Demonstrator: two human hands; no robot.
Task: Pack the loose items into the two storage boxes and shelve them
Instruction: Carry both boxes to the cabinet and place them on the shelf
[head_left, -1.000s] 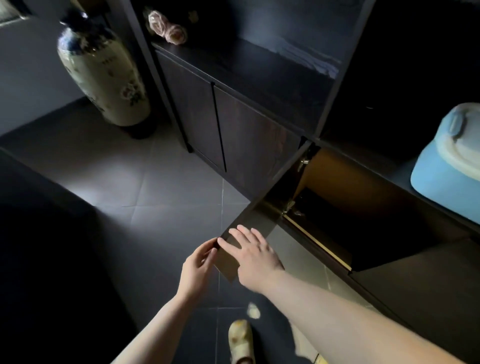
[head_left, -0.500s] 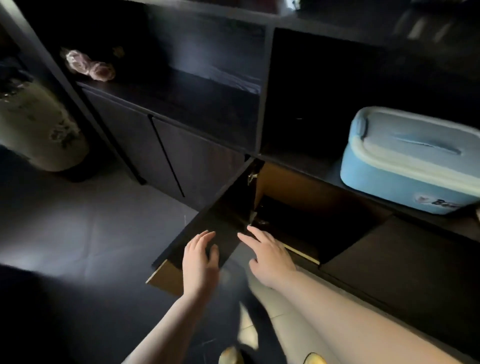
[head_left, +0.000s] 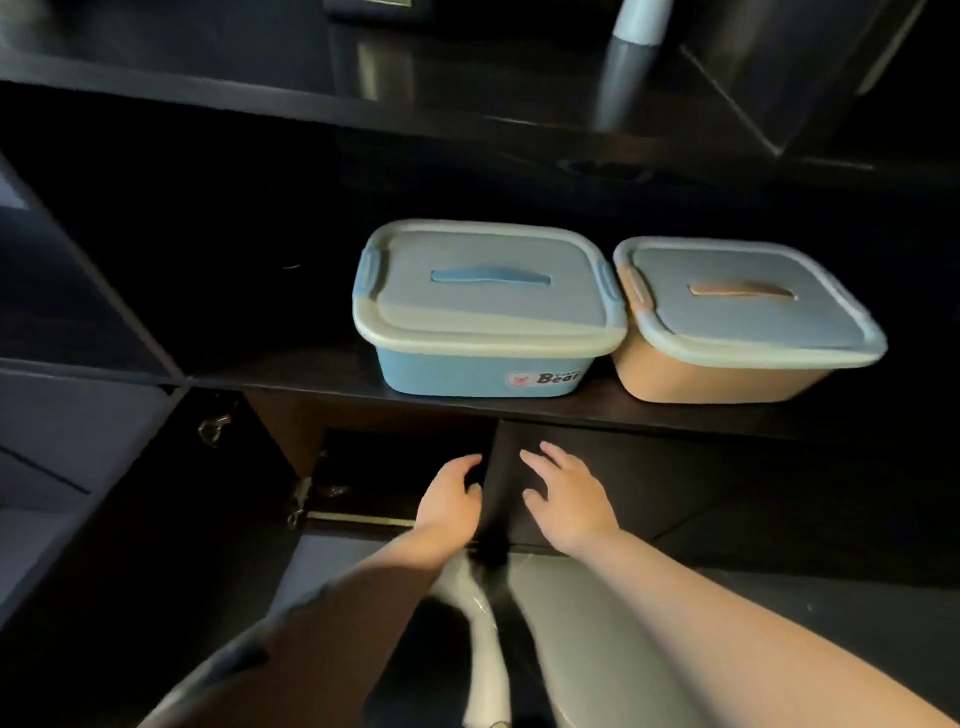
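The left hand (head_left: 451, 499) curls its grip over the left edge of a closed dark cabinet door (head_left: 649, 483), its fingertips hooked behind that edge. The right hand (head_left: 569, 499) lies just to the right of it, fingers spread and relaxed, flat against the same door and holding nothing. Left of the door gapes an open cabinet compartment (head_left: 374, 467) with metal hinges on its near left side. On the dark wooden shelf (head_left: 291, 376) directly above, farther off, stand a lidded blue plastic storage box (head_left: 485, 317) and, touching its right side, a lidded peach plastic storage box (head_left: 737, 322).
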